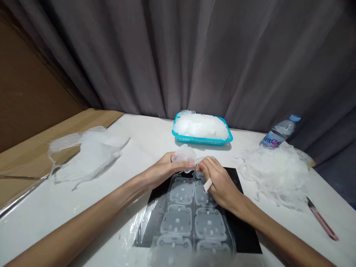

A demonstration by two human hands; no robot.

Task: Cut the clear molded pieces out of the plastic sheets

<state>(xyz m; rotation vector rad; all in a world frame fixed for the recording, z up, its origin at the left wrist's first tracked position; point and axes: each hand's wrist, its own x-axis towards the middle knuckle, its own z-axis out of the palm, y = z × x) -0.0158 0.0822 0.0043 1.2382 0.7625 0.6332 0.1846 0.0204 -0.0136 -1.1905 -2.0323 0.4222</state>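
My left hand (164,167) is closed on a translucent, whitish moulded piece (183,155) with small round holes, its thumb lying across the front. Close beside it, my right hand (218,178) is curled around a slim tool whose white handle end (207,185) sticks out below the palm; its working end is hidden by the fingers. The right fingertips meet the edge of the piece. Beneath both hands lies a translucent sheet of moulded square parts (178,219) in two columns, on a black mat (247,230).
A turquoise basket (201,140) heaped with whitish pieces stands behind my hands. Thin translucent scraps (278,174) are piled at right, near a water bottle (279,132) and a pink-handled knife (322,220). Clear plastic bags (91,154) lie at left by cardboard (94,116).
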